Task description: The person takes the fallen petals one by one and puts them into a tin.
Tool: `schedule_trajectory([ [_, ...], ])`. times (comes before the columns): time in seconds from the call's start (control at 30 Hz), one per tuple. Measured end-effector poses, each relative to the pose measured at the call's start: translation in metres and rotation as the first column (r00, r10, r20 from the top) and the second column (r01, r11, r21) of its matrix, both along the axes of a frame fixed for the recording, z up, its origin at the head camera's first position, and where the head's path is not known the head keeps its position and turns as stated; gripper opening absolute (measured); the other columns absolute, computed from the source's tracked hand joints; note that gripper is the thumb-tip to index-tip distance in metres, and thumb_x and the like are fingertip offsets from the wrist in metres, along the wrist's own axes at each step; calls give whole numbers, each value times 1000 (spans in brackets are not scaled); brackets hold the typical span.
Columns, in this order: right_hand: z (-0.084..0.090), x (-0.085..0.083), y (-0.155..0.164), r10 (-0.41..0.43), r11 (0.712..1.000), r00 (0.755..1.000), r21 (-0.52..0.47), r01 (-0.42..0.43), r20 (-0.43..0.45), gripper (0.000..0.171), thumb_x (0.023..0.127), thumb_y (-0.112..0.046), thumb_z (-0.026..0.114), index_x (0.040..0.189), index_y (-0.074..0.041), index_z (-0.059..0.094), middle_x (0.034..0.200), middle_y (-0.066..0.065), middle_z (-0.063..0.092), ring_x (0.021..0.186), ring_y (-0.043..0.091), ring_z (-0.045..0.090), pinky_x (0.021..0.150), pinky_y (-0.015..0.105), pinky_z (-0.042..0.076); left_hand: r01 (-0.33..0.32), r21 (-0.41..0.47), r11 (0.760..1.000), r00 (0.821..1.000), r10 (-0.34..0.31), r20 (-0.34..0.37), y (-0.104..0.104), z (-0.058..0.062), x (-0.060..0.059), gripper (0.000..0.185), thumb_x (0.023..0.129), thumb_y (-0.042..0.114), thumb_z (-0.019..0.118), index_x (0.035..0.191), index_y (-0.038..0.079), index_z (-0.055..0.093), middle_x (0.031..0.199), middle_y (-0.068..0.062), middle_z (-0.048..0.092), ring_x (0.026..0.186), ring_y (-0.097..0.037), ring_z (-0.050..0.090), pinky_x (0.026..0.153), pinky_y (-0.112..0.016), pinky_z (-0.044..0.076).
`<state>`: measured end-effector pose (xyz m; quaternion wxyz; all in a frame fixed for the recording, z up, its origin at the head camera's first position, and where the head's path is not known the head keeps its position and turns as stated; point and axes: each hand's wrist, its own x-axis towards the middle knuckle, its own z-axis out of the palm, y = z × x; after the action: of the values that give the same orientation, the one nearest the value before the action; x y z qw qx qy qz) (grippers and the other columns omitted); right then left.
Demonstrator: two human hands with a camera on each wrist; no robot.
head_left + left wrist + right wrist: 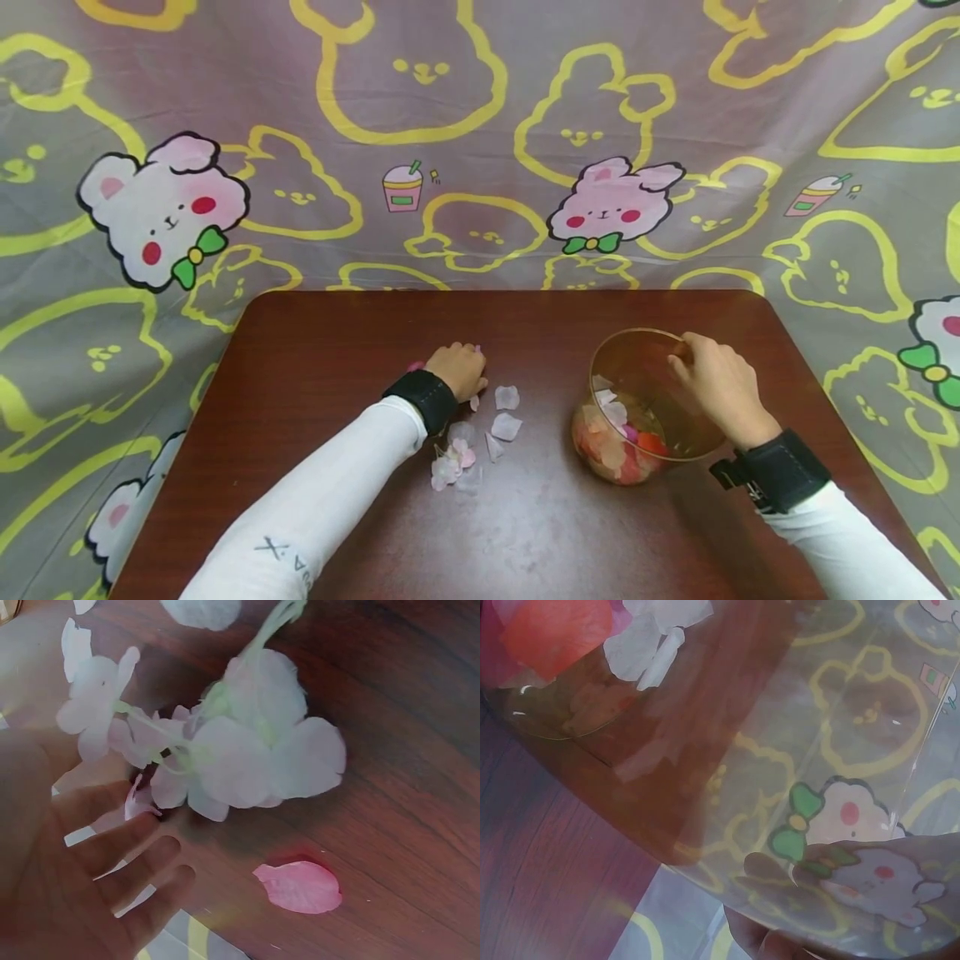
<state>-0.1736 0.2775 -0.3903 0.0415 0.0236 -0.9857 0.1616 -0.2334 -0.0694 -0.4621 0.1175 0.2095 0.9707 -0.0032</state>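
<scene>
Right hand [722, 385] grips the rim of the clear tub [637, 408], tilted, petals inside. Left hand [459, 369], fingers loosely extended, holds nothing; flower sprig [225, 742] and pink petal [300, 886] lie just beside its fingertips.

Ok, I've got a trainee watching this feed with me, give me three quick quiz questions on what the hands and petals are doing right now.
1. True or false: the right hand grips the rim of the clear container.
2. Which lies on the table beside the left hand in the left wrist view? A) a pink petal B) a spoon C) a lid
3. Fill in: the container is tilted and holds ____ at its bottom.

Key
1. True.
2. A, the pink petal, next to the white flower sprig.
3. Petals, white, pink and red.
</scene>
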Motion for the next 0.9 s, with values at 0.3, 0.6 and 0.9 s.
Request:
schedule_trajectory([
  [0.3, -1, 1, 0, 2, 1000, 1000, -4, -2, 1, 13, 94, -16, 67, 94, -4, 65, 74, 11, 66, 59, 23, 55, 48, 33, 37, 59, 74, 996, 987, -47, -155, -9, -1, -3, 17, 95, 20, 70, 100, 5, 74, 98, -14, 73, 95, -32, 70, 82, -48, 58],
  [0.6, -2, 1, 0, 1, 1000, 1000, -4, -1, 16, 13, 95, -17, 67, 95, -3, 65, 75, 12, 67, 57, 22, 54, 48, 33, 37, 155, 191, 969, 946, -90, -312, -1, 21, -8, 15, 94, -2, 61, 95, 6, 74, 87, -12, 72, 83, -30, 72, 72, -45, 59],
  [0.9, -1, 1, 0, 8, 1000, 1000, -6, -8, 0, 13, 94, -16, 68, 93, -4, 65, 74, 12, 67, 58, 23, 56, 48, 33, 38, 230, 271, 935, 934, -133, -333, 26, 56, -3, 20, 94, -4, 61, 106, 7, 72, 102, -9, 74, 97, -25, 72, 82, -37, 59],
])
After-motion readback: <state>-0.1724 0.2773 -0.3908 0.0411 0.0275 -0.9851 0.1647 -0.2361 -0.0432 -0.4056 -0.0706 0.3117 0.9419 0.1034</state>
